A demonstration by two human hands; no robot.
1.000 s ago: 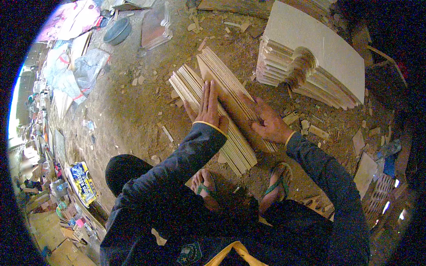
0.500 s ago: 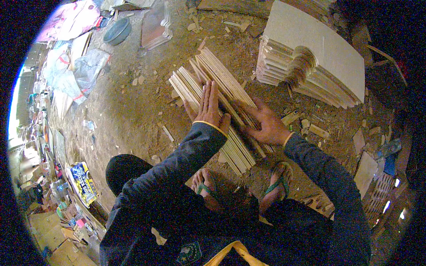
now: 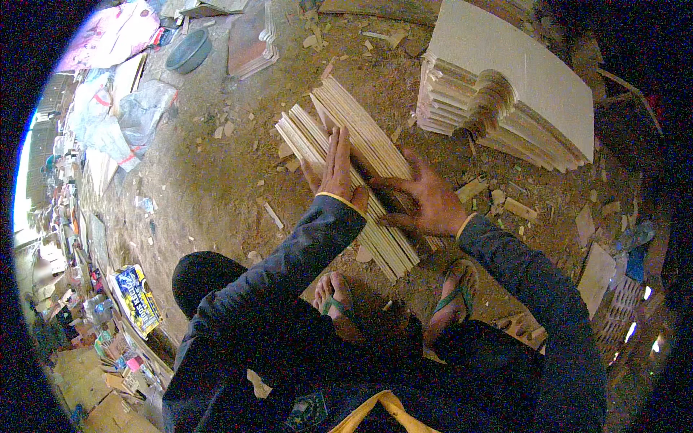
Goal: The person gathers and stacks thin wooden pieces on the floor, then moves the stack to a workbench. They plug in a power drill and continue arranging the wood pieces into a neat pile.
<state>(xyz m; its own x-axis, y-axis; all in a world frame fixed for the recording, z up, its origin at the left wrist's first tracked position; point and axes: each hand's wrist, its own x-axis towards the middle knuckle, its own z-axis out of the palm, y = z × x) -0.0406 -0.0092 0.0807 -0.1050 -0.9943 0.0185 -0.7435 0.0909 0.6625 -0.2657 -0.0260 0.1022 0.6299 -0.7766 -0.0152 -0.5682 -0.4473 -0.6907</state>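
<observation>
Evidently, left hand [image 3: 336, 169] touches boards [image 3: 386, 244]; right hand [image 3: 435, 200] too

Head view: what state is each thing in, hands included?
Left board stack: standing on edge
Right board stack: standing on edge
Left hand: fingers extended, resting on the left stack
Right hand: open, thumb and fingers spread
Pale board pile: stacked, curved notches roughly aligned
Basin: open side up
Plastic sheeting: crumpled

Left hand [image 3: 335, 175] straight-fingered, right hand [image 3: 433, 199] spread wide.
</observation>
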